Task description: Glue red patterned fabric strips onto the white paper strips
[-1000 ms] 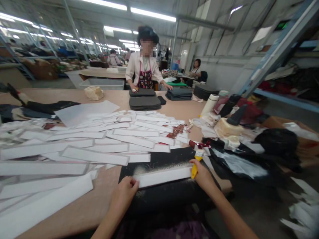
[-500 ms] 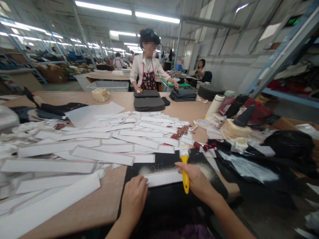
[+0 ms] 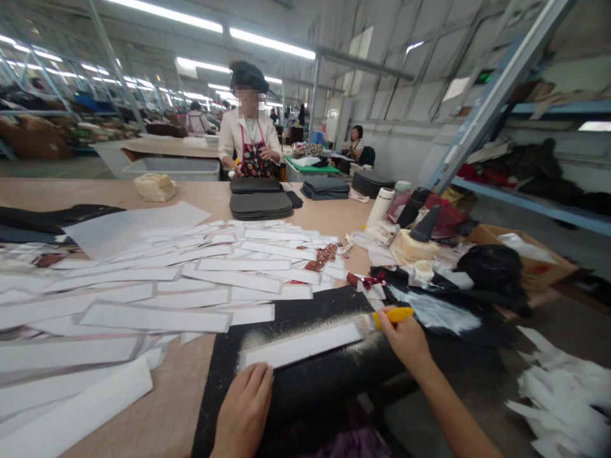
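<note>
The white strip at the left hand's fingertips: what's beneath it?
A black surface shows around the white strip and seems to run under it; whatever lies directly beneath is covered.

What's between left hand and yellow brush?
A white strip on the black sheet, between the left hand and yellow brush; head view shows it.

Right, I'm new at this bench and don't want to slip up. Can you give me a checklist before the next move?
1. White strip lying on the black mat: ok.
2. Left hand steadying the strip: ok, fingertips at its left end; how firmly they press, cannot tell.
3. Right hand gripping the yellow-handled brush: ok.
4. Loose strips kept off the mat: not ok, some overlap its far left part.
5. Enough on the bristles: cannot tell, too blurred.
</note>
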The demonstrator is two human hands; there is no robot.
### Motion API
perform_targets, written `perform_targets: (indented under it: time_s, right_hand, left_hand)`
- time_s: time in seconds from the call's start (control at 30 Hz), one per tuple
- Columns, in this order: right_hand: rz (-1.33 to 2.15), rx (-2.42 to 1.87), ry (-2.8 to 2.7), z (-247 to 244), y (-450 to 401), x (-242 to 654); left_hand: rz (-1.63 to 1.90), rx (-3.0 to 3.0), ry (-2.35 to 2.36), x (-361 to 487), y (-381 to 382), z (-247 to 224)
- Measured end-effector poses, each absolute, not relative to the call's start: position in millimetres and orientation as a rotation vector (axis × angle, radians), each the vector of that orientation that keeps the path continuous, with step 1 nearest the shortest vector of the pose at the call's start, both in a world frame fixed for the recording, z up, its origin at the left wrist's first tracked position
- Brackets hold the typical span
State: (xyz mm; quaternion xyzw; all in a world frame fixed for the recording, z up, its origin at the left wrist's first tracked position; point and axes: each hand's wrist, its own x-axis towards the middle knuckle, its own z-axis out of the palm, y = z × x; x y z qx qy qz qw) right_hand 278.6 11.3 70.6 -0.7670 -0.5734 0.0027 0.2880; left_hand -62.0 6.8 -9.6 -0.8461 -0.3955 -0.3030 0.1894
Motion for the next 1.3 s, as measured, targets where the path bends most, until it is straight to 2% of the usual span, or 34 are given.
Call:
perform_targets:
  time_s: [0.1, 0.27, 0.37, 0.5, 0.6, 0.73, 0.83, 0.97, 1.2, 1.3]
  right_hand:
    - [0.151, -1.863, -1.704, 66, 0, 279]
    - [-0.176, -1.947, -1.671, 79, 11, 275]
    - [0.127, -1.644, -1.815, 89, 34, 227]
    - [0.544, -1.249, -2.105, 94, 62, 127]
    - [0.686, -1.074, -2.415, 99, 78, 76]
    - [0.373, -1.066, -2.570, 106, 96, 53]
    - [0.341, -1.048, -2.596, 106, 99, 50]
    - [0.109, -1.253, -2.618, 104, 99, 52]
    - [0.086, -1.416, -2.605, 113, 97, 70]
    - [0.297, -1.303, -2.527, 108, 90, 87]
  left_hand:
    - [-0.872, -2.370, -1.090, -63, 7, -8]
    - [-0.910, -2.327, -1.164, -50, 5, -1]
    - [-0.919, -2.323, -1.190, -27, -3, 1]
    - [-0.738, -2.422, -1.345, 0, -9, -5]
    - [-0.615, -2.491, -1.415, 5, -8, -10]
    - [-0.576, -2.582, -1.374, 1, -7, -13]
    - [-0.591, -2.609, -1.383, -1, -6, -14]
    - [-0.580, -2.616, -1.368, -2, -5, -10]
    - [-0.563, -2.578, -1.350, -2, -2, -5]
    - [-0.572, -2.573, -1.308, -3, -2, -3]
